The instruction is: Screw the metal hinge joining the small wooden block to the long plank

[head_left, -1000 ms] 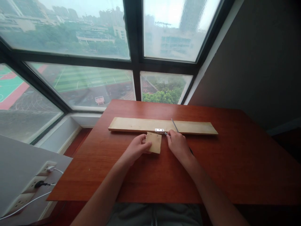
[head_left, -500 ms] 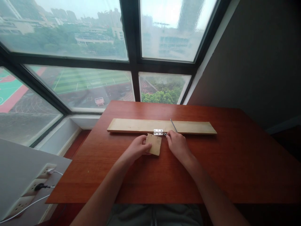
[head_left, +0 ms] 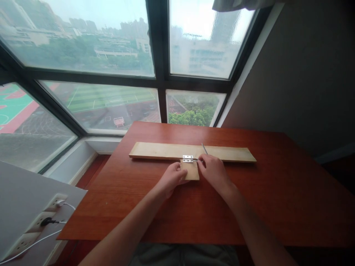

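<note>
My left hand (head_left: pixel 174 177) pinches a small square piece of wood (head_left: pixel 190 171) by its left side, thumb on top. A silver hinge (head_left: pixel 188 159) with several holes lies at the front edge of a long pale wooden board (head_left: pixel 158 149). Its near leaf overlaps the far edge of the small piece. My right hand (head_left: pixel 213 166) is closed around a thin metal rod-like tool (head_left: pixel 204 149), whose shaft slants up over the board. By these fingertips, a slim dark part reaches to the hinge's right end; whether it belongs to the tool I cannot tell.
The long board lies crosswise on a reddish-brown table (head_left: pixel 124 218). Large windows (head_left: pixel 111 99) stand behind the table, and a dark wall (head_left: pixel 299 74) is on the right. Power sockets (head_left: pixel 37 221) with plugs and white cables are at the lower left.
My left hand has brought the small wood piece rightward and straightened it, so its far edge now meets the hinge. My right hand remains beside the hinge. The view has shifted slightly.
</note>
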Motion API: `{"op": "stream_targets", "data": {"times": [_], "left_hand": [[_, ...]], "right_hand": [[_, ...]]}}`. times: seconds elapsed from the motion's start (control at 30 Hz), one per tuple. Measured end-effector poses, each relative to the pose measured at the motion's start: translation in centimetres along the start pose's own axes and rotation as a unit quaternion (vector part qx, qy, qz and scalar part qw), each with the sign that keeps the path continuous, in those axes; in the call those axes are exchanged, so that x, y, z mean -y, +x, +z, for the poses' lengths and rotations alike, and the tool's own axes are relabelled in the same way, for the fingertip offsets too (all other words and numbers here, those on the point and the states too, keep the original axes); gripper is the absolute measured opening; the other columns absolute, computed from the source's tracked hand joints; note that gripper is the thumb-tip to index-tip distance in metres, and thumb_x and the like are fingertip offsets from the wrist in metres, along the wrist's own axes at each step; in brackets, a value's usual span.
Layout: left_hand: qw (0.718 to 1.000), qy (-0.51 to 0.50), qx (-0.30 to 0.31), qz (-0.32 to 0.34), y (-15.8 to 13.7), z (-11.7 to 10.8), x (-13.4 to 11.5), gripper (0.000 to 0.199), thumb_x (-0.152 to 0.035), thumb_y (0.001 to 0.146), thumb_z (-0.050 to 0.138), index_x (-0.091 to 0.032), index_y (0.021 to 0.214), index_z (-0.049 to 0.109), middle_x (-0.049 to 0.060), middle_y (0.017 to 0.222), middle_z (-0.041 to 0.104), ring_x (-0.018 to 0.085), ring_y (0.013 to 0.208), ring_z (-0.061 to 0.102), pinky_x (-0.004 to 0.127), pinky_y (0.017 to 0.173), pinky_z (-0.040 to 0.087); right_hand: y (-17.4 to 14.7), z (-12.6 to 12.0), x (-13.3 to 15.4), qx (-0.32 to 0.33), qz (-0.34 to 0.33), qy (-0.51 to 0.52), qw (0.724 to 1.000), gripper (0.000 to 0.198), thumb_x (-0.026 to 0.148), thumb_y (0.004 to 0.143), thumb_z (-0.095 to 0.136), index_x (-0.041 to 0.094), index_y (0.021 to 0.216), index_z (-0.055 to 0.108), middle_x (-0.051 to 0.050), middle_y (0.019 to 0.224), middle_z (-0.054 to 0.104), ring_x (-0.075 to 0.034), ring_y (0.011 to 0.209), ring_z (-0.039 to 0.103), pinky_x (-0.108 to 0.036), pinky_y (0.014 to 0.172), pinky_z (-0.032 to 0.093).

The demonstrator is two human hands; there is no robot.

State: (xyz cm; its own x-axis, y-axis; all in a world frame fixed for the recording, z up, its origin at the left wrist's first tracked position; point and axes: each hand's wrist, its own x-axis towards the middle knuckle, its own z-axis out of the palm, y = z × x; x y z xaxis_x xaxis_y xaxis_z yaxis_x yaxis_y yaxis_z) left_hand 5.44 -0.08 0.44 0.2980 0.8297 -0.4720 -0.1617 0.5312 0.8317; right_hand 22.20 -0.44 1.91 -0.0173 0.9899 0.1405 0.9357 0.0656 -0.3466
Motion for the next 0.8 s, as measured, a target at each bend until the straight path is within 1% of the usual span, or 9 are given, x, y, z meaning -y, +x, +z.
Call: {"op": "stream_targets", "data": {"times": [0.07,0.17,0.3,0.43,0.6,0.8], "left_hand": [[1.0,-0.005,0.004,0.009,0.2,-0.1,0.2,0.026,-0.016,0.066,0.071,-0.014,0.089,0.057,0.007,0.09,0.07,0.019,0.082,0.068,0.033,0.076,0.057],[1.0,-0.013,0.009,0.016,0.3,-0.2,0.3,0.027,-0.017,0.068,0.07,-0.014,0.09,0.057,0.007,0.089,0.069,0.02,0.083,0.068,0.034,0.078,0.057],[0.999,-0.027,0.027,0.017,0.3,-0.3,0.4,0.028,-0.018,0.067,0.072,-0.014,0.09,0.056,0.007,0.088,0.069,0.02,0.083,0.068,0.034,0.079,0.056],[0.999,-0.03,0.039,0.017,0.3,-0.3,0.5,0.028,-0.017,0.067,0.072,-0.014,0.09,0.056,0.005,0.087,0.068,0.02,0.084,0.067,0.035,0.08,0.056],[0.998,-0.034,0.045,0.013,0.4,-0.1,0.4,0.027,-0.015,0.067,0.071,-0.014,0.09,0.056,0.006,0.087,0.067,0.02,0.085,0.067,0.036,0.081,0.056],[0.998,-0.036,0.043,0.014,0.3,0.1,0.4,0.028,-0.013,0.066,0.072,-0.014,0.089,0.057,0.006,0.087,0.068,0.021,0.086,0.067,0.036,0.08,0.056]], "right_hand": [[0.3,-0.3,0.2,-0.003,-0.024,0.035,0.999,0.011,0.021,0.088,0.055,0.02,0.085,0.066,-0.003,0.084,0.071,-0.017,0.077,0.063,-0.025,0.07,0.04],[1.1,-0.6,0.8,0.018,-0.05,0.103,0.993,0.009,0.02,0.085,0.06,0.019,0.084,0.068,-0.002,0.083,0.073,-0.015,0.074,0.063,-0.024,0.07,0.043],[2.7,-0.9,1.7,0.035,-0.055,0.15,0.987,0.009,0.021,0.083,0.062,0.019,0.084,0.071,-0.001,0.081,0.074,-0.014,0.073,0.064,-0.023,0.069,0.044],[3.8,-0.9,2.3,0.051,-0.072,0.128,0.988,0.01,0.022,0.083,0.063,0.019,0.081,0.072,-0.001,0.079,0.074,-0.013,0.071,0.064,-0.023,0.067,0.043],[4.1,-1.0,2.4,0.083,-0.087,0.099,0.988,0.012,0.024,0.084,0.062,0.02,0.08,0.073,-0.001,0.077,0.074,-0.013,0.07,0.063,-0.023,0.064,0.041],[4.4,-1.1,2.5,0.08,-0.093,0.058,0.991,0.014,0.025,0.084,0.061,0.02,0.08,0.073,-0.002,0.08,0.075,-0.015,0.072,0.064,-0.025,0.067,0.041]]}}
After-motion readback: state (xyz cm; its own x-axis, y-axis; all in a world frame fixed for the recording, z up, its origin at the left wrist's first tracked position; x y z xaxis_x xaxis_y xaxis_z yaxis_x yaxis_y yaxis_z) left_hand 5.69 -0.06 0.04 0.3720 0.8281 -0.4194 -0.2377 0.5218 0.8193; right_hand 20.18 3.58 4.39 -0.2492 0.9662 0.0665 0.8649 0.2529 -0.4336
